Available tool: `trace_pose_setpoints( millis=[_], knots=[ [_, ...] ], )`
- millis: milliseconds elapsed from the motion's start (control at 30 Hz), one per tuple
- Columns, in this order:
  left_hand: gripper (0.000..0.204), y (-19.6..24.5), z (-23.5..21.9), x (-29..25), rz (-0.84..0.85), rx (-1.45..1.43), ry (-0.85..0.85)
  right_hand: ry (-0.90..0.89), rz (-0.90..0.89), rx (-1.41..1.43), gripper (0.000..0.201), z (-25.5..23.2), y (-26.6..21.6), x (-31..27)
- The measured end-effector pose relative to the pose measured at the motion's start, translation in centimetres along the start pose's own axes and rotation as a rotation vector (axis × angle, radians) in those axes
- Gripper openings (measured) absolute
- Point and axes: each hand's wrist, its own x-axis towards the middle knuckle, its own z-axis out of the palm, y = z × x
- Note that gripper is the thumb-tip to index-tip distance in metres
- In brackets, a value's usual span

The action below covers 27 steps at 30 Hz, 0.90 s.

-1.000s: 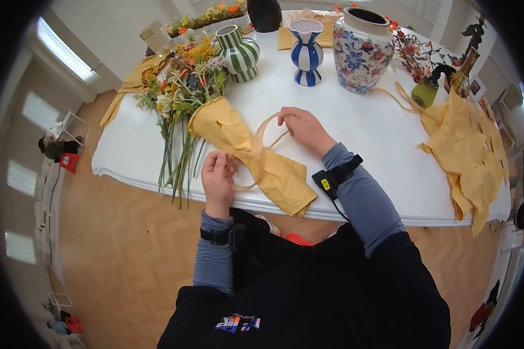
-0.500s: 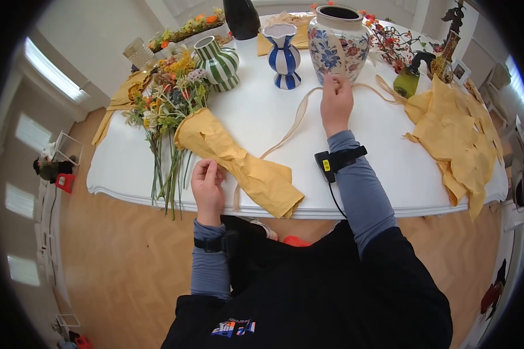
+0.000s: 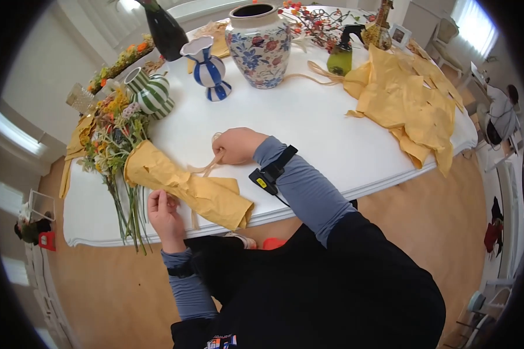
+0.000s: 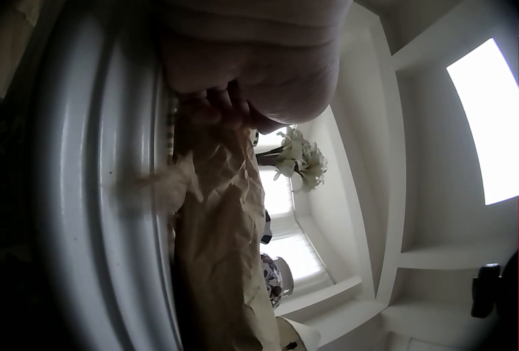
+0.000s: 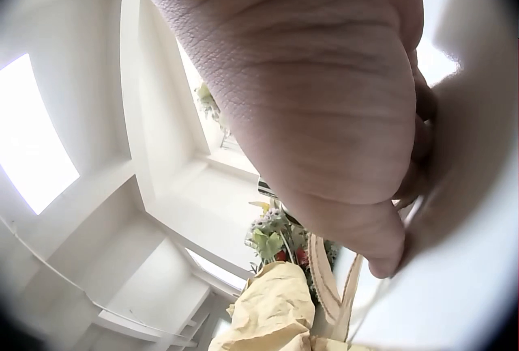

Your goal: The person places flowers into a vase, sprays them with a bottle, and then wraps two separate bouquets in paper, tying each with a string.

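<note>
In the head view, a crumpled roll of yellow-tan wrapping paper lies slantwise near the table's front edge. My right hand pinches a thin beige ribbon just beyond the roll, with a loop of it showing beside the fingers. Another end of ribbon hangs from the roll's near side. My left hand has its fingers curled right at the roll's near edge; I cannot tell whether they pinch it. Left of the roll lies a bunch of mixed flowers, their long green stems over the table edge.
Behind stand a green-striped vase, a blue-and-white striped vase, a floral vase and a dark vase. More yellow paper lies at the right, near a green spray bottle and red-berry branches.
My right hand first drew the ribbon out away from me, to full stretch, then came back toward the roll. My left hand stayed near the roll's edge. The head view has turned right.
</note>
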Motion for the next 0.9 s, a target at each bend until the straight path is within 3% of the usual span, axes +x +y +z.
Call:
trace_pose_setpoints(
  millis=[33,133,267,333,400,433,500,533,633,667,767,867,900],
  knots=[
    [0.005,-0.2,-0.3,0.1,-0.003,-0.001,-0.006,0.018,0.032,-0.003,0.027,-0.3,0.7,0.0],
    [0.005,-0.2,-0.4,0.2,-0.005,-0.006,-0.031,0.234,-0.126,0.389,0.023,-2.5,3.3,0.3],
    [0.005,-0.1,-0.2,0.1,0.010,-0.014,-0.030,1.025,-0.328,1.585,0.020,-5.9,9.2,-0.5],
    [0.005,-0.2,-0.4,0.2,0.013,-0.017,-0.038,1.444,-0.543,2.021,0.024,-8.1,12.6,-3.5],
    [0.005,-0.2,-0.1,0.0,0.023,0.007,-0.020,1.762,-0.479,2.192,0.025,-9.6,13.5,-6.7],
    [0.005,-0.2,-0.2,0.0,0.016,0.007,-0.023,1.770,-0.474,2.187,0.025,-9.6,13.4,-6.9],
    [0.004,-0.1,-0.2,0.2,-0.005,0.007,-0.040,1.802,-0.158,2.178,0.030,-9.5,13.4,-6.6],
    [0.004,-0.3,0.0,0.4,-0.005,0.008,-0.040,1.802,-0.158,2.179,0.030,-9.3,13.3,-6.1],
    [0.008,0.0,0.5,0.6,-0.033,-0.037,0.050,1.495,0.187,1.890,0.030,-7.5,11.0,-3.6],
    [0.012,0.0,0.6,0.7,-0.030,-0.019,0.094,1.442,0.197,1.926,0.030,-6.8,10.4,-2.7],
    [0.027,-0.1,0.8,1.1,-0.048,0.055,0.226,0.964,0.230,1.642,0.018,-4.6,7.6,-0.5],
    [0.039,-0.2,0.6,1.8,-0.119,0.111,0.264,0.499,0.156,1.343,0.024,-2.5,4.1,0.6],
    [0.037,0.4,1.7,1.7,-0.124,0.132,0.309,0.477,0.137,1.363,0.024,-1.9,2.8,0.8]
  ],
)
